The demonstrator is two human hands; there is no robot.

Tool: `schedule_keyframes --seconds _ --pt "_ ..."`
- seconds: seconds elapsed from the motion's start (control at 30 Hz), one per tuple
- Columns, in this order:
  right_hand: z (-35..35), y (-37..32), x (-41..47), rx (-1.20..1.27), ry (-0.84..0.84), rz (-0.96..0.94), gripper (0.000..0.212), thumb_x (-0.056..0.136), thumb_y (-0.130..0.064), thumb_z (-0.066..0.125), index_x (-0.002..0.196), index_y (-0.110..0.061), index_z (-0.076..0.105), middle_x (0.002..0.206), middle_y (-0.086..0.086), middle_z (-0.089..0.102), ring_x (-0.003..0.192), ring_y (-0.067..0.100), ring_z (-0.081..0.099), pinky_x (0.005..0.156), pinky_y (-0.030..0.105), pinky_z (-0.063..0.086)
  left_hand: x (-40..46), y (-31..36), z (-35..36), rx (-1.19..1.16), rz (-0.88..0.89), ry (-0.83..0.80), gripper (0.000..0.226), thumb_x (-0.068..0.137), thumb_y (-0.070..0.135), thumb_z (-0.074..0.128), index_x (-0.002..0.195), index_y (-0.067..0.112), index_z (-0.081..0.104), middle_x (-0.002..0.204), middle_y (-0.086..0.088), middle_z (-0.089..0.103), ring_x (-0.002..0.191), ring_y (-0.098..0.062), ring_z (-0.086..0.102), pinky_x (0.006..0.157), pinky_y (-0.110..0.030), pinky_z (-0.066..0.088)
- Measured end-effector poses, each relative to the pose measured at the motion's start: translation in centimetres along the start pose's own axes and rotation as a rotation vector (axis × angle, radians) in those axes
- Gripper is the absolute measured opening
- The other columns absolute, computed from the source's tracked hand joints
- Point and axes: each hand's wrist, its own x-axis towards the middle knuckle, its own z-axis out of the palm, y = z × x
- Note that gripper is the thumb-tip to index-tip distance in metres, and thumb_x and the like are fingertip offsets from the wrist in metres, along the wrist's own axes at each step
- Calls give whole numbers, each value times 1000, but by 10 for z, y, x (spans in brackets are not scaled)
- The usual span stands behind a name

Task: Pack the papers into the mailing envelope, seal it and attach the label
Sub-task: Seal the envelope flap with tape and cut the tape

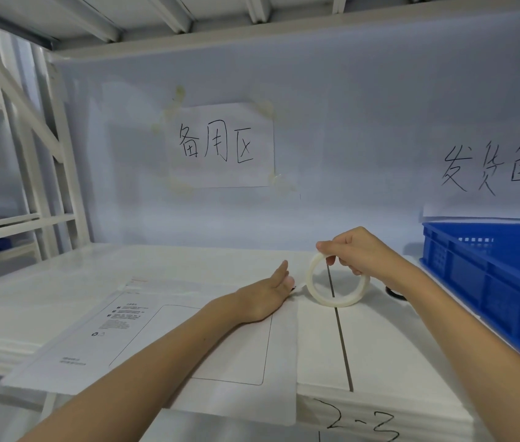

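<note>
On the worktop [380, 346], mailing envelope [163, 339] is pinned flat under left hand [268, 296], fingers extended. Tape roll [335, 282] is pinched upright by right hand [357, 253], just right of the envelope's far corner; envelope's long axis runs left-right.

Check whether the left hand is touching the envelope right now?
Touching. The head view shows the left hand lying flat on the envelope, palm down, with no gap under it.

a stockroom: white metal shelving [45, 186], handwritten zone signs [220, 145], blue crate [491, 282].
</note>
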Motion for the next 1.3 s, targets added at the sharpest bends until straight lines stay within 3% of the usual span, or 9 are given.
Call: schedule_keyframes --seconds 0.23,0.57,0.73,0.8,0.83,0.93,1.1,1.2,1.3 --pt "8 -5 -1 -40 -22 -53 43 85 -44 65 63 -8 69 60 6 36 60 19 35 59 29 30 9 3 3 97 -1 -40 76 94 58 21 157 27 -9 166 2 6 152 -18 11 122 -42 14" --pt "12 0 3 -13 88 -19 44 88 -42 61 60 -8 66 59 8 37 57 21 35 59 29 32 22 5 8 257 -75 1 63 105 44 15 156 20 -12 166 -9 -7 153 -21 -5 123 -40 1" --pt "8 10 6 89 168 35 40 89 -34 58 59 -8 64 52 -3 45 54 17 36 59 29 31 22 16 -6 -40 -125 49 55 107 37 18 156 13 16 161 -9 23 147 -23 25 119 -35 16" --pt "8 12 8 120 172 63 37 89 -31 57 61 -7 61 42 -12 44 53 16 34 58 29 30 18 19 -17 -229 -171 31 52 105 44 19 125 12 55 123 -12 56 106 -20 57 98 -33 38" --pt "9 13 9 131 166 73 35 88 -31 56 63 -6 60 39 -14 44 53 15 34 58 28 30 16 23 -23 -293 -165 41 54 103 49 20 112 15 61 114 -9 56 96 -17 55 91 -32 37" --pt "9 12 11 154 159 86 31 83 -32 56 62 -10 61 47 -11 48 55 16 38 60 30 33 20 33 -33 -379 45 110 53 101 55 31 124 21 65 136 8 51 127 -11 44 106 -33 28" --pt "4 11 9 171 138 118 33 84 -29 52 67 -7 69 55 -2 56 56 19 45 59 33 40 27 47 -18 -499 305 255 19 92 32 66 97 16 77 83 1 62 72 -12 51 74 -24 41" --pt "-10 13 12 70 223 146 36 92 -27 44 80 -4 70 66 4 68 62 19 57 66 32 47 33 40 -7 -679 314 247 15 89 29 71 93 16 77 75 -5 55 69 -20 44 66 -35 34" --pt "-39 21 12 -349 237 222 28 91 -21 44 69 -3 47 64 9 49 55 20 38 51 27 28 35 37 -4 -693 323 223 17 90 27 70 95 12 76 77 -4 59 70 -18 48 66 -32 35"
